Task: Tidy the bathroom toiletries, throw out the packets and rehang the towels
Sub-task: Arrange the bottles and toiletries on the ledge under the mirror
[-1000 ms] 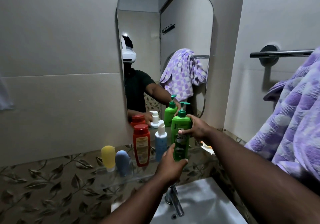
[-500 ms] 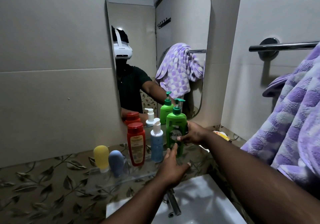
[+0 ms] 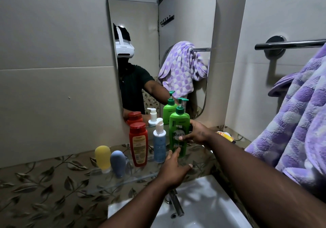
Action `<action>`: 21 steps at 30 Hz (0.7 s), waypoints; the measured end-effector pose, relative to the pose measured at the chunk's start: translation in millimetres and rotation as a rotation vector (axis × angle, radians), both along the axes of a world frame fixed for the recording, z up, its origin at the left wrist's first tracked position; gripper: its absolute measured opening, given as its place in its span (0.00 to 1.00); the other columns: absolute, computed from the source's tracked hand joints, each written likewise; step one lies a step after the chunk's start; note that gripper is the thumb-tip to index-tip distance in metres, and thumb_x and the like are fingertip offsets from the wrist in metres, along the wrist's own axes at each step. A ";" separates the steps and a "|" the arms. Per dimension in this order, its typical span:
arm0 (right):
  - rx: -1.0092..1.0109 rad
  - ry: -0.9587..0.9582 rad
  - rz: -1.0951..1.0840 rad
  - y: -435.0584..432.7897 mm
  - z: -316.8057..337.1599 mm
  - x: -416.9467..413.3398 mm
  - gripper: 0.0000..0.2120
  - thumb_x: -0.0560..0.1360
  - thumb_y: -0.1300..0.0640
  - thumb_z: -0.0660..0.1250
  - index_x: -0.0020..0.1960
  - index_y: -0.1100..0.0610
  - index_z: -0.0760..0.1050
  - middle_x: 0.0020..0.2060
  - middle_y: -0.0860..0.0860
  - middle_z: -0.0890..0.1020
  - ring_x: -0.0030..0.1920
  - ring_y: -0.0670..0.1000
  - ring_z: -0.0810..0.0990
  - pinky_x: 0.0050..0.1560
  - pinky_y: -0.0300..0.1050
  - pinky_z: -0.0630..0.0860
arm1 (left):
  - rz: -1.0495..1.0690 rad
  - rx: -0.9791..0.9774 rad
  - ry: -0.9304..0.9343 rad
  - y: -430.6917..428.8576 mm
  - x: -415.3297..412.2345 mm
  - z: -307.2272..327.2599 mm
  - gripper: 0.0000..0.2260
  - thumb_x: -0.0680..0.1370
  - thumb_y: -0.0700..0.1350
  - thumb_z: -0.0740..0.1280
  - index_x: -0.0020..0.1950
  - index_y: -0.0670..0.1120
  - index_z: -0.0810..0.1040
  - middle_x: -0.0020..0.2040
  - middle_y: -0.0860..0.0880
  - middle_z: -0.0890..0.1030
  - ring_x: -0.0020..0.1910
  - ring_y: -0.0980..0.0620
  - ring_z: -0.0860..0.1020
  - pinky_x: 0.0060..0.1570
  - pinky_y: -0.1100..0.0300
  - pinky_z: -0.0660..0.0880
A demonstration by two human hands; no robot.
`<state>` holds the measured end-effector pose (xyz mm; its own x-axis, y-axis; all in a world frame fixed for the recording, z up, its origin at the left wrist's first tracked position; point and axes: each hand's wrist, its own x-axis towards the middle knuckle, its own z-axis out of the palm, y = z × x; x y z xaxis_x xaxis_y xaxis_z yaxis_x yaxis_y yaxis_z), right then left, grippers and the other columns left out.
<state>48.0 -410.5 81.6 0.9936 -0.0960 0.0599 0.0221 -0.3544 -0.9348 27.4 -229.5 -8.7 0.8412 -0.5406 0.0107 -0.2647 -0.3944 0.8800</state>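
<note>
Standing upright at the right end of the glass shelf (image 3: 123, 181), just right of the blue pump bottle (image 3: 159, 142): green pump bottle (image 3: 179, 129). Gripping its right side: right hand (image 3: 195, 134). Hovering spread near its base: left hand (image 3: 173, 170).

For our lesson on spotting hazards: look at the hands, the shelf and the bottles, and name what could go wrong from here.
1. The green pump bottle, gripped by the right hand, stands close beside the blue bottle; a nudge could topple the row.
2. The glass shelf is narrow; a fallen bottle might drop into the sink.
</note>
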 end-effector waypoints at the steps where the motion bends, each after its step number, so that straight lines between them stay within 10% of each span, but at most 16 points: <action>1: -0.003 -0.004 -0.012 0.1 -1.2 0.1 0.22 0.68 0.71 0.78 0.59 0.59 0.78 0.47 0.51 0.87 0.46 0.50 0.86 0.41 0.44 0.82 | 0.000 -0.004 0.002 0.2 0.2 0.5 0.46 0.66 0.66 0.69 0.82 0.62 0.54 0.85 0.50 0.49 0.81 0.44 0.61 0.75 0.42 0.67; 6: -0.041 0.027 -0.028 -2.5 -10.4 2.3 0.14 0.71 0.69 0.76 0.50 0.54 0.79 0.41 0.48 0.86 0.38 0.44 0.83 0.32 0.36 0.77 | -0.013 -0.014 0.011 0.6 -0.7 4.5 0.44 0.70 0.62 0.70 0.82 0.62 0.54 0.85 0.50 0.47 0.81 0.43 0.60 0.76 0.41 0.66; 13: -0.149 0.034 0.018 -5.9 -7.2 5.2 0.22 0.70 0.63 0.77 0.62 0.59 0.78 0.55 0.54 0.86 0.56 0.54 0.85 0.58 0.51 0.80 | -0.002 -0.005 0.008 -1.3 -0.5 4.4 0.44 0.69 0.63 0.71 0.82 0.63 0.55 0.85 0.51 0.46 0.81 0.43 0.60 0.76 0.42 0.66; 21: -0.148 0.044 0.023 -7.0 -6.6 4.3 0.19 0.73 0.66 0.75 0.63 0.59 0.77 0.54 0.54 0.86 0.46 0.46 0.83 0.40 0.35 0.76 | -0.008 -0.004 0.001 0.4 -1.3 2.6 0.42 0.71 0.61 0.71 0.82 0.61 0.56 0.85 0.51 0.46 0.81 0.44 0.60 0.76 0.43 0.66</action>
<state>52.3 -417.5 74.9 0.9974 -0.0664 0.0278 -0.0082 -0.4886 -0.8725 26.1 -229.1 -6.2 0.8367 -0.5475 0.0123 -0.2673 -0.3886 0.8818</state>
